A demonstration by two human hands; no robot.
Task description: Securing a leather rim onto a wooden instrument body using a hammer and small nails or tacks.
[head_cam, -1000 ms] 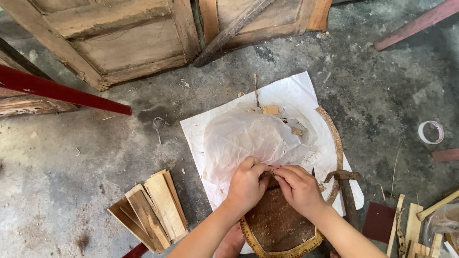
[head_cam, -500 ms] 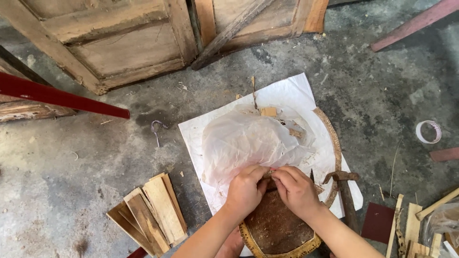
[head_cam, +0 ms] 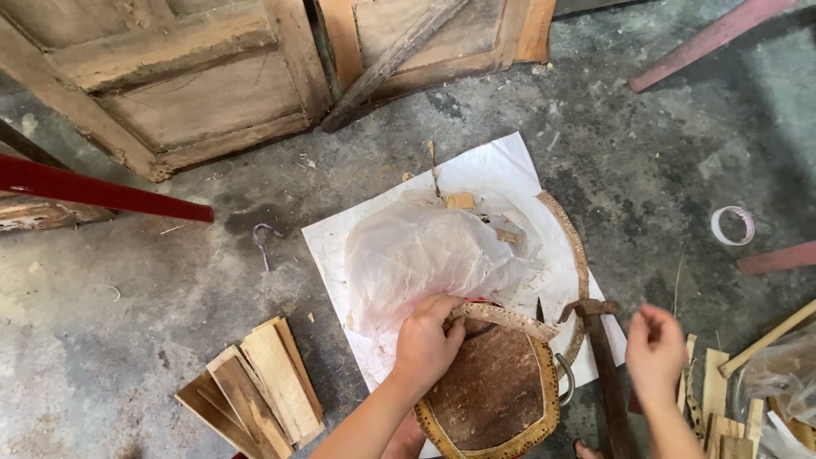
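Plastic sheet (head_cam: 416, 255): we pinned its edge with left hand (head_cam: 425, 344) fingers against the drum (head_cam: 493, 399), right hand (head_cam: 654, 348) loosely curled, holding nothing, near the hammer (head_cam: 599, 340).

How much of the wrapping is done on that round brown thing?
The thin white plastic already lies bunched over the far part of the round frame. The left hand has its grip on the plastic edge at the rim. The right hand is off, empty. The near brown part remains uncovered.
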